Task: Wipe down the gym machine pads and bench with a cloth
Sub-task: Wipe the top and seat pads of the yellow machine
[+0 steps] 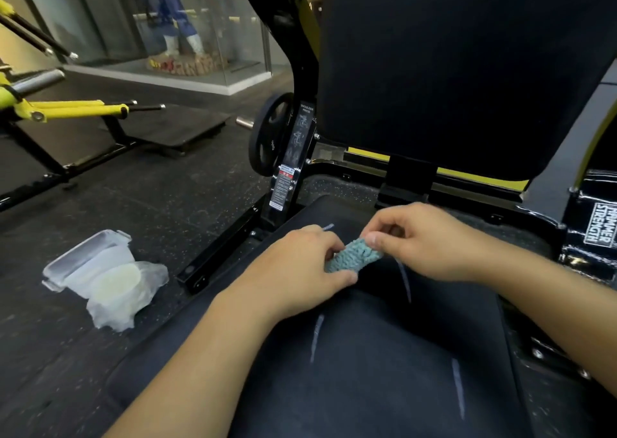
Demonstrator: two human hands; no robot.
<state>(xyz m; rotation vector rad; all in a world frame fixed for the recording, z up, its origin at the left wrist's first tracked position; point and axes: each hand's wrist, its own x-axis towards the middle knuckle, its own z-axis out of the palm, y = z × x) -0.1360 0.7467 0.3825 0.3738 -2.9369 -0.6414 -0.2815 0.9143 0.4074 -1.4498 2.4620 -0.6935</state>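
Cloth (354, 257) between hands above seat pad (384, 354); left hand (300, 264) grips, right hand (417, 240) pinches.

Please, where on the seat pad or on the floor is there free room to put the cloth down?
Free: the near half of the seat pad, below both hands. Also the floor between the plastic container and the machine's base bar. Crowded: the pad's far end, where left hand and right hand hold the cloth.

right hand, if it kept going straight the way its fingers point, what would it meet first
The right hand points leftward, pinching one end of the folded teal cloth. Straight on, it would probably push along the cloth into the left hand, which grips the other end just above the seat pad.
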